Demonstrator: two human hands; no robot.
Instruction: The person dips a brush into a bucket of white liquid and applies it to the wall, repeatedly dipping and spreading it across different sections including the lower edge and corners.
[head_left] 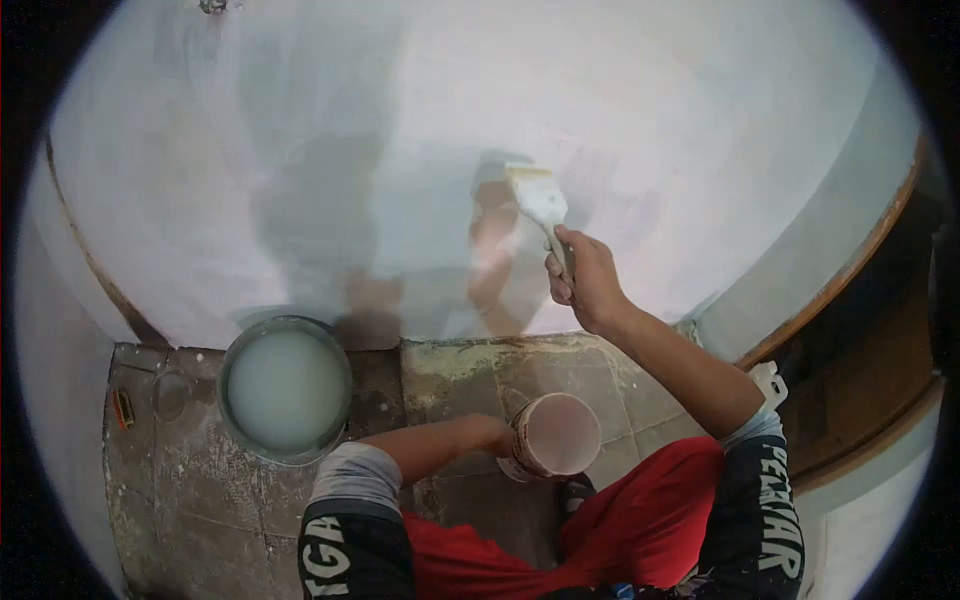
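Observation:
My right hand (590,275) is wrapped round the handle of a wide flat paintbrush (540,195). Pale bristles at its upper end are at the white wall (640,120), where the brush casts a shadow. Lower down, my left hand (492,436) grips the side of a small paint pail (562,436); the pail hides part of the fingers. The inside of this pail looks whitish, and its mouth is turned up toward me. To the left, a larger round bucket (228,420) stands on the floor with cloudy whitish liquid in it.
Worn, paint-spotted floor tiles (190,500) meet the wall's foot. A small orange-and-black object (123,408) lies at the far left. On the right is a wood-edged opening (850,370) with a white plastic-looking item (770,384) beside it.

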